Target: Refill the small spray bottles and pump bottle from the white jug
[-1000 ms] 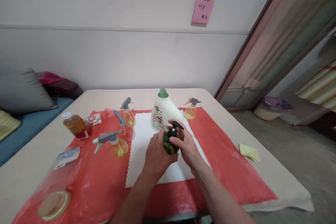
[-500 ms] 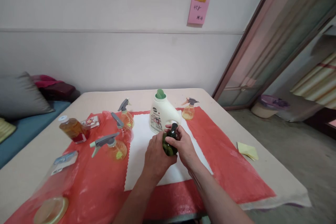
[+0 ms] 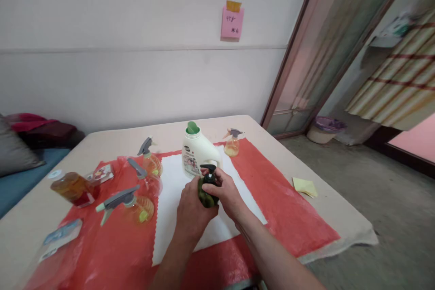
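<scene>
A dark green pump bottle (image 3: 205, 197) with a black pump head is held between both hands over the white cloth (image 3: 173, 224). My left hand (image 3: 192, 206) wraps round the bottle's body from the left. Fingers of my right hand (image 3: 226, 192) close on the collar just below the pump's spout, which points left. Right behind the hands stands a large cream detergent jug (image 3: 192, 154), uncapped, with a green inner spout showing. Its handle is on the right, partly behind the pump.
Several spray bottles with grey triggers, one nearest me (image 3: 137, 208), stand left; another spray bottle (image 3: 232, 145) stands back right. An amber bottle (image 3: 73, 188) leans at far left. Red sheeting (image 3: 288, 217) covers the table. Yellow paper notes (image 3: 305, 186) lie near the right edge.
The camera view has turned right, so everything sits further left. The pump's spout now points left where it faced towards me before. Both hands keep their hold on the bottle.
</scene>
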The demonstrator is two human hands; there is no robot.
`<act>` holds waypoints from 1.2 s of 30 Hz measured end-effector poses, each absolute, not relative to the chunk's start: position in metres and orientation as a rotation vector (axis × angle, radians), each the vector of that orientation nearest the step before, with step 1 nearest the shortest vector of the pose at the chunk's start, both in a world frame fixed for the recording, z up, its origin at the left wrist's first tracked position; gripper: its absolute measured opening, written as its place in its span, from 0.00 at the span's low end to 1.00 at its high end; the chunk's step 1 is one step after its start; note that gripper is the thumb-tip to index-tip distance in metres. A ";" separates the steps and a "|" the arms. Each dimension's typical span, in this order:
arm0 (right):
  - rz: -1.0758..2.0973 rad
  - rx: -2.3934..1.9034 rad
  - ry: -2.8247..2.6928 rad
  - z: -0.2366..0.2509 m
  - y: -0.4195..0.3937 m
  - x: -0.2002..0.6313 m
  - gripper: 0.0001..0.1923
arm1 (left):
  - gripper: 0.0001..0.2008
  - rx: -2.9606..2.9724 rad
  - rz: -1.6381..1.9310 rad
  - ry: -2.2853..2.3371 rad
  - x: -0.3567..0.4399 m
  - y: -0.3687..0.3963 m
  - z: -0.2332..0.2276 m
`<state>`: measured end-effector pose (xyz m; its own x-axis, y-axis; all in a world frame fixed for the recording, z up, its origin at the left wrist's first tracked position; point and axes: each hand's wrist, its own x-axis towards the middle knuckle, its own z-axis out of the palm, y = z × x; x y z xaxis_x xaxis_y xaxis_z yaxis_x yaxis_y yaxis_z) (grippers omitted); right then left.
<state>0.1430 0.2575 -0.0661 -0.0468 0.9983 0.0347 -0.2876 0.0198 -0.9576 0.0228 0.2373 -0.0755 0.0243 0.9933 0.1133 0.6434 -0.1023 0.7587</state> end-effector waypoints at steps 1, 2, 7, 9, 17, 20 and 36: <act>1.399 -0.909 -1.064 -0.065 0.258 0.146 0.21 | 0.33 1.776 0.873 1.665 0.023 0.238 -0.074; 1.432 -0.882 -1.076 -0.064 0.258 0.148 0.21 | 0.33 1.759 0.859 1.664 0.023 0.238 -0.072; 1.328 -0.938 -0.989 -0.066 0.260 0.144 0.19 | 0.35 1.732 0.870 1.660 0.027 0.238 -0.069; 1.299 -0.971 -1.000 -0.065 0.261 0.142 0.19 | 0.34 1.697 0.886 1.641 0.030 0.238 -0.068; 0.895 -1.336 -1.089 -0.058 0.275 0.197 0.16 | 0.48 1.501 1.074 1.374 0.034 0.238 -0.078; 0.678 -1.494 -1.023 -0.064 0.298 0.241 0.17 | 0.38 1.487 1.099 1.400 0.031 0.240 -0.084; 0.439 -1.914 -0.995 -0.126 0.475 0.353 0.19 | 0.22 1.528 0.873 1.436 0.032 0.253 -0.091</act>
<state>0.3534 0.4750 -0.1257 0.6121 0.7858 0.0891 0.4635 -0.2652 -0.8455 0.0317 0.2532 -0.0908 0.1000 0.9933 -0.0576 0.4056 0.0122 0.9140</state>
